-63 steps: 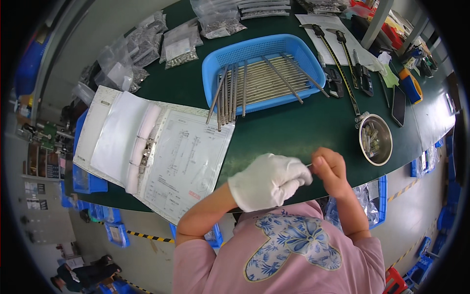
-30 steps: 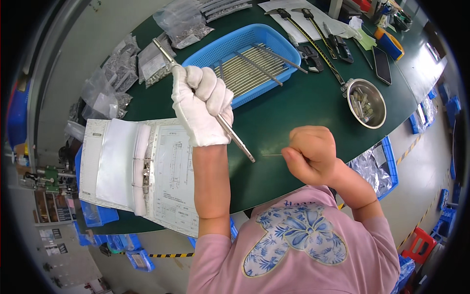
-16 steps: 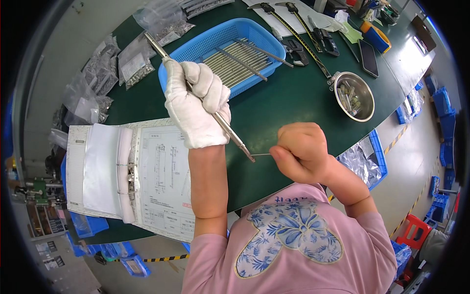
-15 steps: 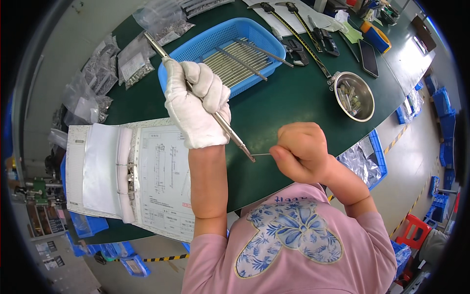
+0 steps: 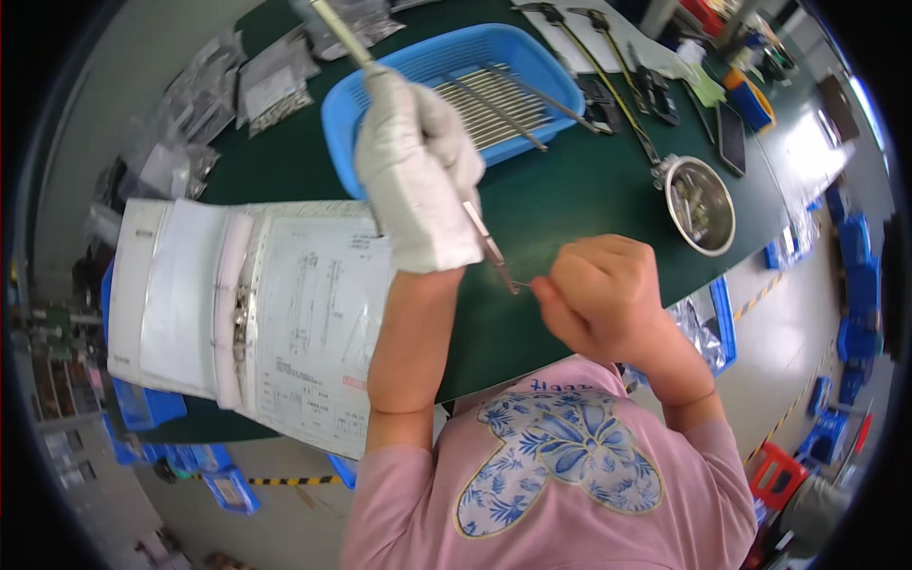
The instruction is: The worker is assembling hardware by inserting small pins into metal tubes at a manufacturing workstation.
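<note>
The cloth-gloved left hand (image 5: 418,176) grips a slim metal rod (image 5: 343,34), the right hand (image 5: 608,290) perhaps thin wire (image 5: 524,284).

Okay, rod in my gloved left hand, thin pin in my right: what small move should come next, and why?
Perhaps steady the metal rod with your left hand before nudging the thin pin: your right hand holds the pin close to the rod's lower end, but blur hides exactly how the two meet there.
</note>
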A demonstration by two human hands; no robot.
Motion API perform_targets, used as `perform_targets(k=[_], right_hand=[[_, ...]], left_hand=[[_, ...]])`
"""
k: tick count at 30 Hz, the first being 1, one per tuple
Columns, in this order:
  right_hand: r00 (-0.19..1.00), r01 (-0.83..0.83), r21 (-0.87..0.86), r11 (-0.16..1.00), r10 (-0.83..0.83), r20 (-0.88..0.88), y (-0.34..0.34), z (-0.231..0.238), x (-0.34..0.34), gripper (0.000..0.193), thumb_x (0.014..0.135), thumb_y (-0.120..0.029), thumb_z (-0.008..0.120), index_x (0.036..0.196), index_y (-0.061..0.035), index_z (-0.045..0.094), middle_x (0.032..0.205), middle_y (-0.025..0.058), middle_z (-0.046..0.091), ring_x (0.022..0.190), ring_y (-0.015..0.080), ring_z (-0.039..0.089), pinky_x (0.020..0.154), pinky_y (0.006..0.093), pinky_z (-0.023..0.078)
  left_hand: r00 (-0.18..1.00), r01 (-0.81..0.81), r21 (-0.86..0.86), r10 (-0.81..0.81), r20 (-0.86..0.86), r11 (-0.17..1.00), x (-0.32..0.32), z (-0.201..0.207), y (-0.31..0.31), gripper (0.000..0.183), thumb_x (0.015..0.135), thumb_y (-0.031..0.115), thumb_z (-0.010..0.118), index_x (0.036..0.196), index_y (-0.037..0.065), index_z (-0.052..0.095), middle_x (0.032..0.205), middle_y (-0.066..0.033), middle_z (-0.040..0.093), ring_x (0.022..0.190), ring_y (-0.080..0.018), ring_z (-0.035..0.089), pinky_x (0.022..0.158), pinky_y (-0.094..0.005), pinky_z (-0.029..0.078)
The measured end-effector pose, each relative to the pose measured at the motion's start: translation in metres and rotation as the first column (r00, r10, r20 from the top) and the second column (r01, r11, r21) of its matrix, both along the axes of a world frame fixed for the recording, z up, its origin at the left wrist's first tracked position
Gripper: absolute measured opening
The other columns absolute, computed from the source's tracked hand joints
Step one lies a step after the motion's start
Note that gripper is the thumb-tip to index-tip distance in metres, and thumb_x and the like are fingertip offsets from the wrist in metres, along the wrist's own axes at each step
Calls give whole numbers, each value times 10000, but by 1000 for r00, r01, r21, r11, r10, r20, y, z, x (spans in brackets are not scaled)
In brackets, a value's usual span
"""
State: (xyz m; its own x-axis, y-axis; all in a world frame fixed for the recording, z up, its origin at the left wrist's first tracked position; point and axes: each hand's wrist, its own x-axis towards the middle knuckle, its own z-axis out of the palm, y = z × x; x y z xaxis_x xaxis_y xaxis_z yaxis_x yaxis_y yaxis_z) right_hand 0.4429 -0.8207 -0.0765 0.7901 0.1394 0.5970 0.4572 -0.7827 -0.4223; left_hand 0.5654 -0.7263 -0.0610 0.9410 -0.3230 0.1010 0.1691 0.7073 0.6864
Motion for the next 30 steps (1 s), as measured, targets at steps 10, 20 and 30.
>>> perform_targets(k=[10, 20, 30], right_hand=[[999, 3, 47, 999, -5, 35, 3, -7, 0, 131, 658, 20, 504, 583, -17, 403, 492, 85, 344, 396, 240, 339, 382, 320, 261], [1000, -19, 25, 1000, 18, 23, -7, 1, 4, 95, 628, -23, 530, 597, -30, 440, 498, 85, 392, 395, 256, 374, 388, 326, 292], [997, -76, 138, 987, 74, 19, -11, 12, 12, 117, 697, -39, 559, 626, -34, 466, 493, 65, 402, 405, 240, 409, 382, 323, 318]], left_hand=[[996, -35, 6, 35, -82, 999, 3, -13, -10, 440, 892, 428, 366, 590, 111, 401, 434, 50, 275, 332, -53, 209, 312, -211, 161], [963, 154, -218, -196, -185, 964, 7, -10, -2, 299, 860, 220, 315, 689, 55, 497, 473, 27, 327, 346, -64, 232, 315, -213, 175], [910, 340, -424, -407, -77, 839, -4, -10, -3, 366, 901, 253, 305, 759, 6, 534, 514, -3, 336, 376, -86, 223, 381, -224, 191]])
